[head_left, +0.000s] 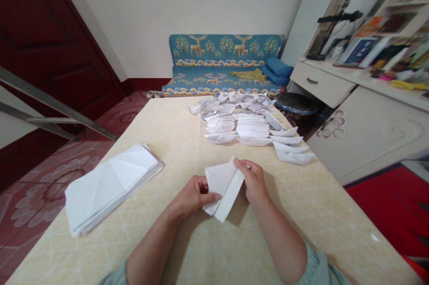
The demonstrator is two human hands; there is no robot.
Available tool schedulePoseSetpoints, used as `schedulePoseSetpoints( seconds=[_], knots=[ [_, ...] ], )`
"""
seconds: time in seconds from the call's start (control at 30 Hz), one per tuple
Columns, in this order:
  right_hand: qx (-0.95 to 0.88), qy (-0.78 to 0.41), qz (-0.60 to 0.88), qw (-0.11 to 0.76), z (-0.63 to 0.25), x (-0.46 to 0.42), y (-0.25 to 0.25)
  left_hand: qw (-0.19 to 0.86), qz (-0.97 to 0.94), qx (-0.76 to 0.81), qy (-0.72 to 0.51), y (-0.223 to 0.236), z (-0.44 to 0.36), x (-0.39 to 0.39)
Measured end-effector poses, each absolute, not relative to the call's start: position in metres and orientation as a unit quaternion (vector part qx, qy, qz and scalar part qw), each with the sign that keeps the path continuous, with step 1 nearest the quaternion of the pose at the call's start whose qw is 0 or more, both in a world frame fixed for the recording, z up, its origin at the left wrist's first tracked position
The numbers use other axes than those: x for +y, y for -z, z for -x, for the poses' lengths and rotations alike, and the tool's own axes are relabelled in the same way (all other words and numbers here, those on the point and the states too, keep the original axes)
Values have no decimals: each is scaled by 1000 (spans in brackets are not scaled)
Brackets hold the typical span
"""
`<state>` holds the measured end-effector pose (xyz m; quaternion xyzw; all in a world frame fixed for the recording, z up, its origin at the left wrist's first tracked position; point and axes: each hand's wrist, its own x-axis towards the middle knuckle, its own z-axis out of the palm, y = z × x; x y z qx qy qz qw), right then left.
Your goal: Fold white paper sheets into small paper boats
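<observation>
Over the cream bench [295,213], the left hand [193,194] and right hand [254,181] hold a folded white paper [223,189] between them, each grip closed on an edge of it. To their left lies a stack of folded sheets [110,186]; farther along the bench, a heap of paper boats [241,124] spreads across the far end.

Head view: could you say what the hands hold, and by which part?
The left hand and right hand pinch a folded white paper by its two sides.
</observation>
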<state>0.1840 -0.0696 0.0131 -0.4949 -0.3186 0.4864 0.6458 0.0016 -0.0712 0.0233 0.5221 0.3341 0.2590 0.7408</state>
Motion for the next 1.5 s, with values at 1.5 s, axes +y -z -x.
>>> schedulePoseSetpoints(
  seconds=[1.5],
  knots=[
    [-450,-328,545,627,-176,-74,-18,571,-583,422,-394,-13,-13,-67]
  ],
)
